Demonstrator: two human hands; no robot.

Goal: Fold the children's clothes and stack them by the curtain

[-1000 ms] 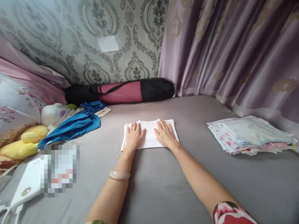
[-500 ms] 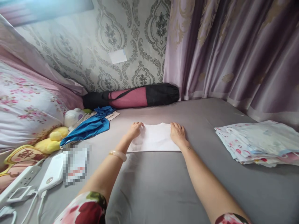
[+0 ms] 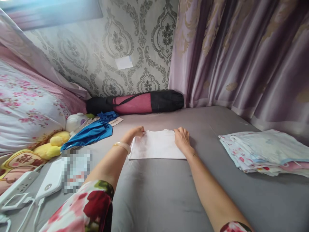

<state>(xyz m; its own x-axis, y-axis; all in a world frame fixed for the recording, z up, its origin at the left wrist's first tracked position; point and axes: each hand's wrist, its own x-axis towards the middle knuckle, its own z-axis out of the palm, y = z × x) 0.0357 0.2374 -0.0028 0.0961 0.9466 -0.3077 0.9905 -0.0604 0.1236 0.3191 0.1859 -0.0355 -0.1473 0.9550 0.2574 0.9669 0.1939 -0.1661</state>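
Observation:
A folded white garment (image 3: 158,145) lies flat on the grey bed sheet, its straight folded edge toward me. At its far left corner, the fingers of my left hand (image 3: 138,132) are pinched together on the fabric. My right hand (image 3: 182,138) grips the far right corner with curled fingers, the palm side hidden. A pale bangle (image 3: 122,147) circles my left wrist. Between the hands, the garment's far edge looks slightly uneven.
A pile of folded printed cloths (image 3: 263,151) lies on the right. A black and pink long bag (image 3: 135,103) rests against the wall. Blue cloth (image 3: 90,132), a yellow plush toy (image 3: 51,145), a white device (image 3: 51,177) and a power strip (image 3: 23,183) lie left.
My left hand has shifted slightly left and its fingers have closed on the garment's corner. My right fingers have curled from lying flatter. The view has tilted slightly.

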